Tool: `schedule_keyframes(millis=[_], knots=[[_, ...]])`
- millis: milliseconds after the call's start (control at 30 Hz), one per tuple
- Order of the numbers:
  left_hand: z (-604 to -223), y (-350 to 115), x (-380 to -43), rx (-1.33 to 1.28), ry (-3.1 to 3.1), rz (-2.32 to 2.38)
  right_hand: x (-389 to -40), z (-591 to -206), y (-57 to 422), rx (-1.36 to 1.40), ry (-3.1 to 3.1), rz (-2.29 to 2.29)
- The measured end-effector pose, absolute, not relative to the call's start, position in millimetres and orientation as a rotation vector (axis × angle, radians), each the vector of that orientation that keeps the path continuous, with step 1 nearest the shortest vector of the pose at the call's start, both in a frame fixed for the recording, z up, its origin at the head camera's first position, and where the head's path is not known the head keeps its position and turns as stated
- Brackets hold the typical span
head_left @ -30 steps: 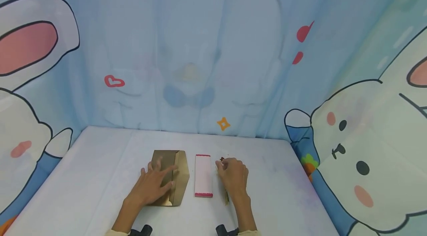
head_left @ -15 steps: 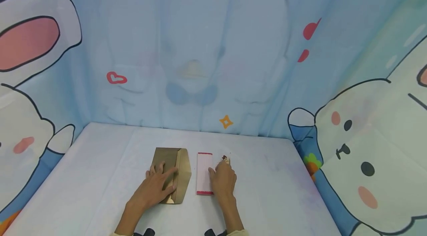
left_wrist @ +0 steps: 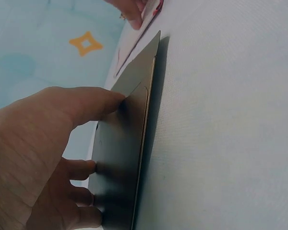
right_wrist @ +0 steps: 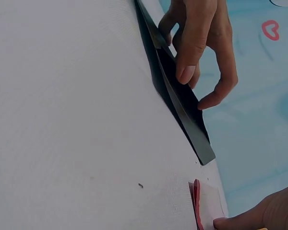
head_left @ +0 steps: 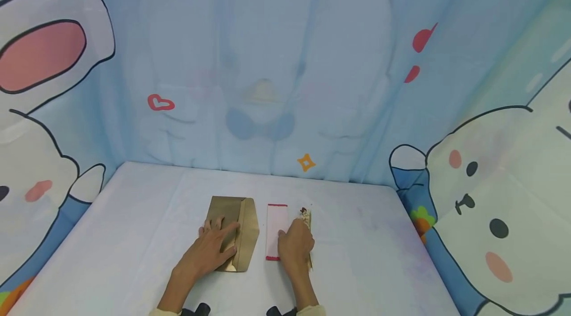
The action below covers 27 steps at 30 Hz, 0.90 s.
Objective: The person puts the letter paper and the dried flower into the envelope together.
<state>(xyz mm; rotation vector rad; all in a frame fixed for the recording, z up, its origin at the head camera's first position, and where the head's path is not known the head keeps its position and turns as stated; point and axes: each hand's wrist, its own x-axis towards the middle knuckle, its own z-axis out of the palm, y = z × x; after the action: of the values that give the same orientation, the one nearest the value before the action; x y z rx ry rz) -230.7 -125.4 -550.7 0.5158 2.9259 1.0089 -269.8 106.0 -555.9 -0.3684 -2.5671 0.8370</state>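
Observation:
A gold envelope (head_left: 249,231) lies on the table, its pointed flap unfolded to the right. My left hand (head_left: 206,252) rests on the envelope with fingers spread, thumb near the flap fold. To the right lies a pale pink folded paper strip (head_left: 277,219) with red ends. My right hand (head_left: 294,245) is over its right side, and the thumb (right_wrist: 235,221) touches the pink strip in the right wrist view. A narrow gold ornamented strip (head_left: 306,215) with a dark red detail on top lies just right of the strip, partly hidden by this hand. I cannot tell whether the right fingers grip anything.
A white cloth covers the table (head_left: 366,246). Behind and beside it hangs a blue curtain (head_left: 267,33) printed with rabbits. Small dark specks (right_wrist: 140,185) lie on the cloth in the right wrist view.
My right hand has moved left from the gold strip toward the pink strip, leaving more of the gold strip showing. My left hand has stayed on the envelope. The head view has shifted slightly.

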Motion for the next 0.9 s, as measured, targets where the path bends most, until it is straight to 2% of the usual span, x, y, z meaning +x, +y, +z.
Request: schedule_keyframes(millis=[367,633,900], knots=[[-551.5,-125.1,-232.8,0.532,2.937,1.023,-274.7,-549.2,114.6,-0.456,-2.539,1.025],[-553.6,-127.0,-234.8,0.537,2.943,1.022,-272.0,-533.4,118.0,-0.634,-2.47,1.498],[-554.5,-127.7,-236.4,0.533,2.926,1.025,-272.5,-538.1,106.1,-0.611,-2.389,1.775]])
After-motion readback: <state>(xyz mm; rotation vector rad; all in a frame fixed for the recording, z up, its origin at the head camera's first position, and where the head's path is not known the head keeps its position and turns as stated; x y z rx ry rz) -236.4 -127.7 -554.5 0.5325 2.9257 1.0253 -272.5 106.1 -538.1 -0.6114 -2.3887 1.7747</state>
